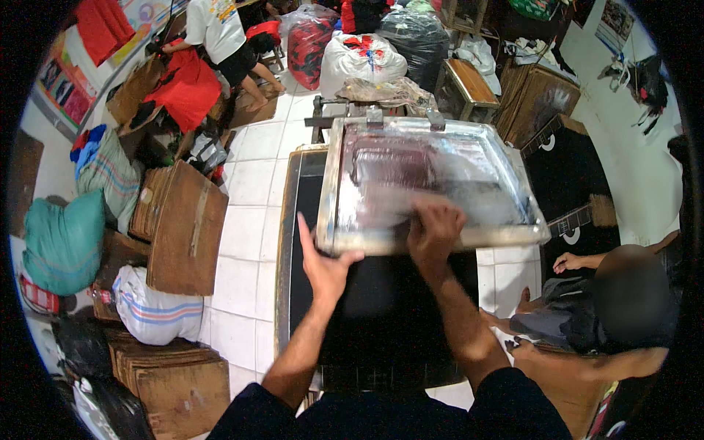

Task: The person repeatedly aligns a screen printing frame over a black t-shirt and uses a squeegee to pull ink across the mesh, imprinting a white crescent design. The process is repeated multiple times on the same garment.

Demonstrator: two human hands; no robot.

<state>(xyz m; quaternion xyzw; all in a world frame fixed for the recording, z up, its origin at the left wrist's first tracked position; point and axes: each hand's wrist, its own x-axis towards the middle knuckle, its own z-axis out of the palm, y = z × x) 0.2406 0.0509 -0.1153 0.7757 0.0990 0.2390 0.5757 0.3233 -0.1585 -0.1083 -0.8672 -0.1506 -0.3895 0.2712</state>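
A screen-printing frame (513,236) with a pale, worn rim lies in front of me, above a long black board (381,293). Its mesh is smeared, and a dark red rectangular patch (400,166) marks its middle. At the near left corner, my left hand (326,271) cups the frame, thumb against the near edge and a finger stretched along the left side; the remaining fingers are hidden. Over the near part of the mesh, my right hand (438,224) is curled and blurred. A smeared streak beside its fingers hides what it grips, if anything.
Metal clamps (436,120) stand at the frame's far edge. Cardboard stacks (187,227) and sacks (64,242) line the left. On the right, close by, a person (579,301) sits low. Stuffed bags (363,62) and another person (220,37) are at the back.
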